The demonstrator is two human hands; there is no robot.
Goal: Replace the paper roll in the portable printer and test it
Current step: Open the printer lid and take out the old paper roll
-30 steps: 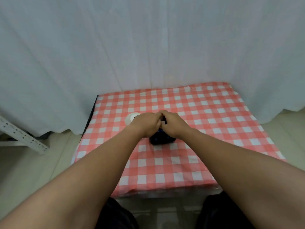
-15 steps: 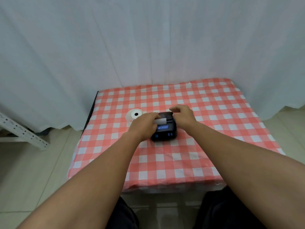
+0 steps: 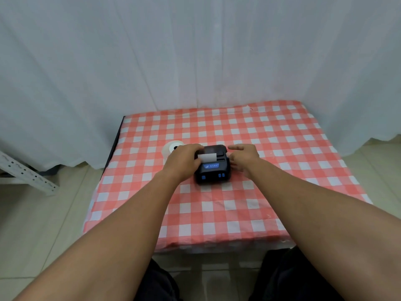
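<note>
My left hand [image 3: 184,162] grips the left side of the printer [image 3: 212,165] mid-table; my right hand [image 3: 244,156] rests open against its right side. A paper strip [image 3: 207,157] sticks out, so loading looks done. Next, I'd press a button [image 3: 221,175] to test.

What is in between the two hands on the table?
The black printer sits between the left hand and the right hand, with a white paper strip sticking out of its top, in the head view.
</note>
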